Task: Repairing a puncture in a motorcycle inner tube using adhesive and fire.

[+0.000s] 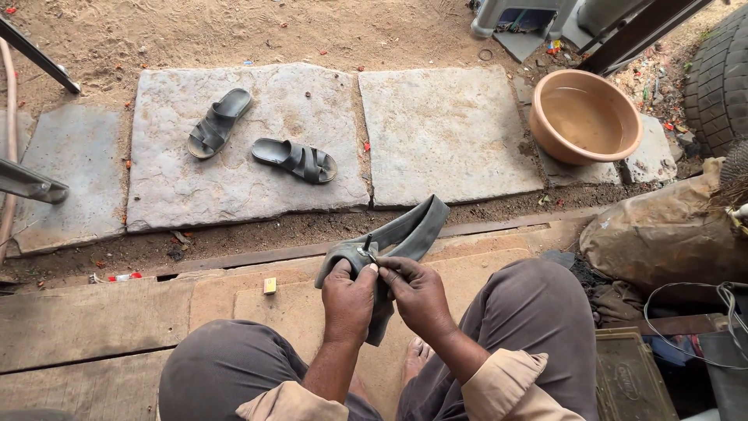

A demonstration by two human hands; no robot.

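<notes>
Our left hand [348,300] clamps the grey inner tube [405,238], right hand [417,292] pinching its valve [368,246], above the wooden step's [93,320] open edge

The ground is dry sandy dirt [234,31] with big flat stone slabs [436,132] set in it, and two dark sandals [220,123] lie apart on the middle slab. A brown plastic basin [584,115] with water in it sits on a slab at the right, near a black tyre [721,78]. Closer in is a worn wooden step [93,320], and a small yellow block [269,285] lies on it.
</notes>
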